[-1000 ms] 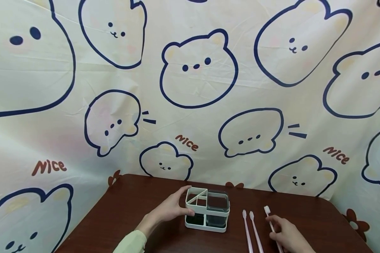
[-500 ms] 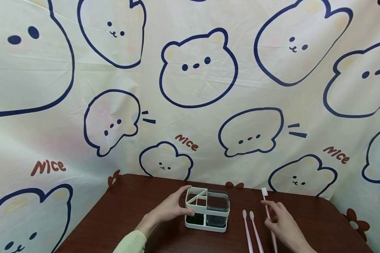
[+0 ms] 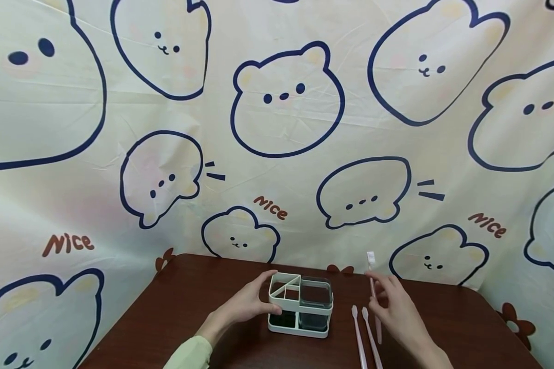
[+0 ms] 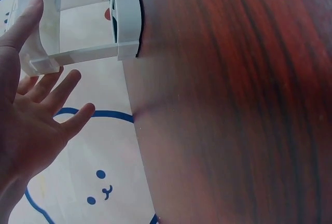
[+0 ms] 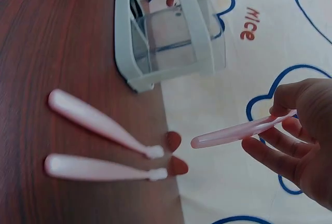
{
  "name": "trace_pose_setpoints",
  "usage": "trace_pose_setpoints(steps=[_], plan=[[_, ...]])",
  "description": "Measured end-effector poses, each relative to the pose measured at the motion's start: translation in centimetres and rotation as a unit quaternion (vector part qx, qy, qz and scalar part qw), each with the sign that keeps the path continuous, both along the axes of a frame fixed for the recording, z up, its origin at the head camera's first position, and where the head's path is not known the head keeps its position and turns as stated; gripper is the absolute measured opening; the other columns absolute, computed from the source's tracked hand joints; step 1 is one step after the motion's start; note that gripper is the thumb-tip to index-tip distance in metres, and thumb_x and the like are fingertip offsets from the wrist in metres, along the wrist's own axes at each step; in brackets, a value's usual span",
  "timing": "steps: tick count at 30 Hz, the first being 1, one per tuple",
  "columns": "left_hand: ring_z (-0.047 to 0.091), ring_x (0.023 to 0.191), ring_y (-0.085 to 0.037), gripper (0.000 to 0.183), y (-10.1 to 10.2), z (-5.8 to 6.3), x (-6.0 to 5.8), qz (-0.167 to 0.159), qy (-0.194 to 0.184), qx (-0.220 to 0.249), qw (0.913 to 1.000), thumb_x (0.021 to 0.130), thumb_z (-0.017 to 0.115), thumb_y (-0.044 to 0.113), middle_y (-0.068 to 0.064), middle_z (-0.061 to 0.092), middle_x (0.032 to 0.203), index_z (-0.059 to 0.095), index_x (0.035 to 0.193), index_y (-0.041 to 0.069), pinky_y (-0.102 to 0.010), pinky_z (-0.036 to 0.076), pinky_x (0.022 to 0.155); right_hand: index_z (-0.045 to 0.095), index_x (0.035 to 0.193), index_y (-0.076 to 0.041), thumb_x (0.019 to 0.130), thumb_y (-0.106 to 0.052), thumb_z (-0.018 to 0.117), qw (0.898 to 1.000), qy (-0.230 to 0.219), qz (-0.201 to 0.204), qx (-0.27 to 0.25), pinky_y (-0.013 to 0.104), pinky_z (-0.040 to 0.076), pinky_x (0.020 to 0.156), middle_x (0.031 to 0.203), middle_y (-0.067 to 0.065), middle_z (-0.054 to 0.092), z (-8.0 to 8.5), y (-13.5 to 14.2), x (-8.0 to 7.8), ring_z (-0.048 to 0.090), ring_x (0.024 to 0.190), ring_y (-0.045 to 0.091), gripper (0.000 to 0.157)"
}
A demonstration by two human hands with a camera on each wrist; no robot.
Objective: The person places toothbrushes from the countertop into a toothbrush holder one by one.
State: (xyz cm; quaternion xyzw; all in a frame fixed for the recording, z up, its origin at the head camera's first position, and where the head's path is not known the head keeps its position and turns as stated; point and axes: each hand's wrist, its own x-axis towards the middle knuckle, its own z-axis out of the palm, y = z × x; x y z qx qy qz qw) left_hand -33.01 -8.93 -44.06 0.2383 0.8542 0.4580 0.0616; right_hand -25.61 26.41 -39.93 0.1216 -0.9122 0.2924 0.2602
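Observation:
In the head view a pale green toothbrush holder (image 3: 300,306) with a clear cup in its right half stands on the table. My left hand (image 3: 245,303) grips its left side, thumb at the front of the upper rim and fingers behind. My right hand (image 3: 399,310) pinches a pink toothbrush (image 3: 372,287) between thumb and fingers, white bristles up, handle pointing down. The right wrist view shows this toothbrush's handle (image 5: 223,135) raised off the table. Two more pink toothbrushes, one left (image 3: 359,335) and one right (image 3: 372,338), lie side by side between the holder and my right hand.
The dark brown wooden table (image 3: 175,307) ends at the back against a cream cloth (image 3: 286,179) printed with cartoon bears. The cloth also hangs along both sides.
My right hand has lifted the toothbrush off the table, turned it more upright and moved it left toward the holder. The left hand keeps its grip on the holder.

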Motion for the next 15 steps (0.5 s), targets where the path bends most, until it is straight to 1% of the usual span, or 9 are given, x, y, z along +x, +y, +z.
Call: trace_pose_setpoints(steps=[7, 12, 15], plan=[[0.042, 0.137, -0.038, 0.093, -0.1, 0.0, 0.0, -0.001, -0.003, 0.002, 1.0, 0.08, 0.083, 0.037, -0.015, 0.041, 0.153, 0.032, 0.153, 0.014, -0.065, 0.035, 0.109, 0.059, 0.131, -0.013, 0.078, 0.009, 0.072, 0.999, 0.045, 0.015, -0.007, 0.023, 0.055, 0.062, 0.101, 0.005, 0.056, 1.5, -2.2, 0.1, 0.064, 0.078, 0.011, 0.059], [0.043, 0.136, -0.036, 0.093, 0.0, 0.0, 0.0, 0.003, -0.008, 0.001, 1.0, 0.08, 0.083, 0.038, -0.014, 0.041, 0.153, 0.032, 0.153, 0.015, -0.065, 0.035, 0.109, 0.057, 0.132, -0.013, 0.078, 0.012, 0.073, 0.996, 0.074, 0.04, -0.012, 0.016, 0.054, 0.061, 0.104, 0.007, 0.055, 2.3, -3.9, -0.2, 0.064, 0.081, 0.015, 0.062], [0.044, 0.135, -0.035, 0.093, -0.1, 0.0, 0.0, 0.004, -0.008, 0.0, 1.0, 0.079, 0.083, 0.038, -0.015, 0.042, 0.153, 0.032, 0.153, 0.015, -0.066, 0.035, 0.108, 0.056, 0.133, -0.013, 0.078, 0.012, 0.074, 0.995, 0.083, 0.051, -0.018, 0.013, 0.053, 0.062, 0.105, 0.009, 0.055, 2.8, -5.0, -0.4, 0.064, 0.082, 0.016, 0.063]])
